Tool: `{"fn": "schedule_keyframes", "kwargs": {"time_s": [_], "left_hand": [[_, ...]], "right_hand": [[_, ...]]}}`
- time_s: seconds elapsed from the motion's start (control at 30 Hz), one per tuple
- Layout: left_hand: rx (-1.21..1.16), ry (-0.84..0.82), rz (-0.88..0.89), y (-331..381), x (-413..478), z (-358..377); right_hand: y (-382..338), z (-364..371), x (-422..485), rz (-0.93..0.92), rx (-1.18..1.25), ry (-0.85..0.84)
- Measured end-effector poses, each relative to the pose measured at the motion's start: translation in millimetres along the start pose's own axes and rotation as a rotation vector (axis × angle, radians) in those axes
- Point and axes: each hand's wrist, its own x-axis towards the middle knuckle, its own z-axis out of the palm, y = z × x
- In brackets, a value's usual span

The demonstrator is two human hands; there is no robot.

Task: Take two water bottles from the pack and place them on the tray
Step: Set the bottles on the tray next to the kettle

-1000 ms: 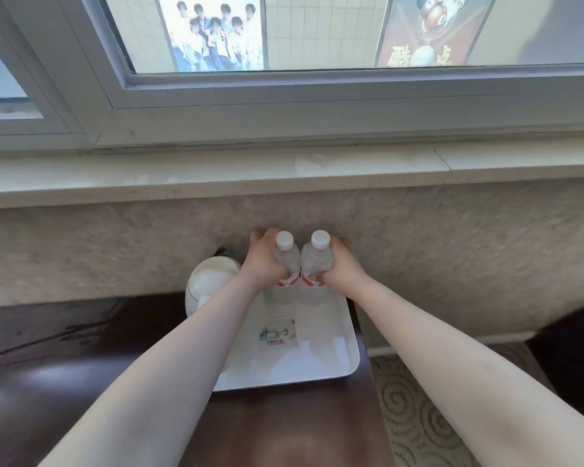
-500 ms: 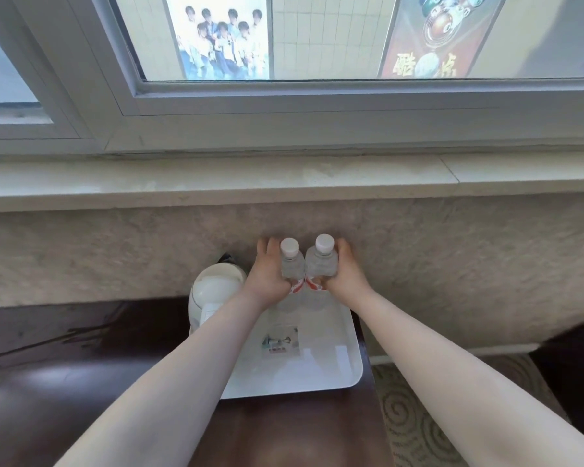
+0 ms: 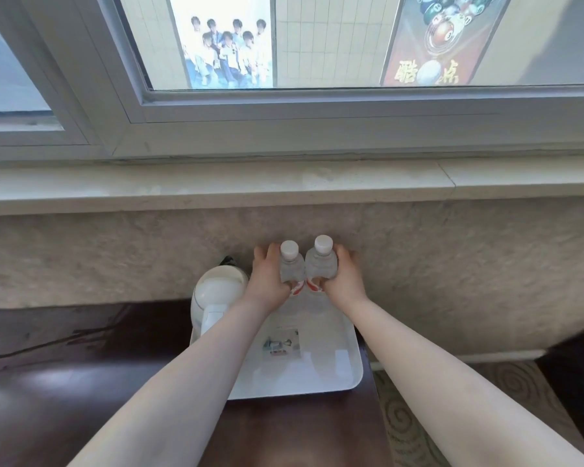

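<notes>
Two clear water bottles with white caps and red-and-white labels stand upright side by side at the far end of the white tray point(image 3: 348, 379). My left hand point(image 3: 267, 281) is wrapped around the left bottle point(image 3: 291, 266). My right hand point(image 3: 346, 281) grips the right bottle point(image 3: 321, 262). The bottles touch each other, close to the wall. Their bases are hard to make out against the tray. The pack is not in view.
A white electric kettle point(image 3: 216, 291) stands at the tray's left side, beside my left forearm. A small sachet point(image 3: 282, 343) lies in the tray's middle. The tray rests on a dark wooden table point(image 3: 64, 382); patterned carpet point(image 3: 405, 423) lies to the right.
Both hands stay on the bottles at the tray's far end. The view has tilted slightly, so everything sits a little lower in the frame.
</notes>
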Motion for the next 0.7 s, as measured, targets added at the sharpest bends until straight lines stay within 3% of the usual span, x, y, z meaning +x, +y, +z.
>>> {"fn": "schedule_keyframes", "kwargs": {"time_s": [0.4,0.57,0.7], "left_hand": [[0.124,0.121,-0.028,9.2,-17.0,5.5],[0.109,0.169,-0.064,18.9,-24.6,7.6],[0.001,0.105,-0.14,24.4,-30.4,3.0]], "right_hand": [[-1.6,10.5,-14.8,0.019,0.102,0.127],[-10.0,2.2,-21.0,-0.044,0.157,0.059],[-11.2,-4.2,-27.6,-0.001,0.117,-0.011]]}}
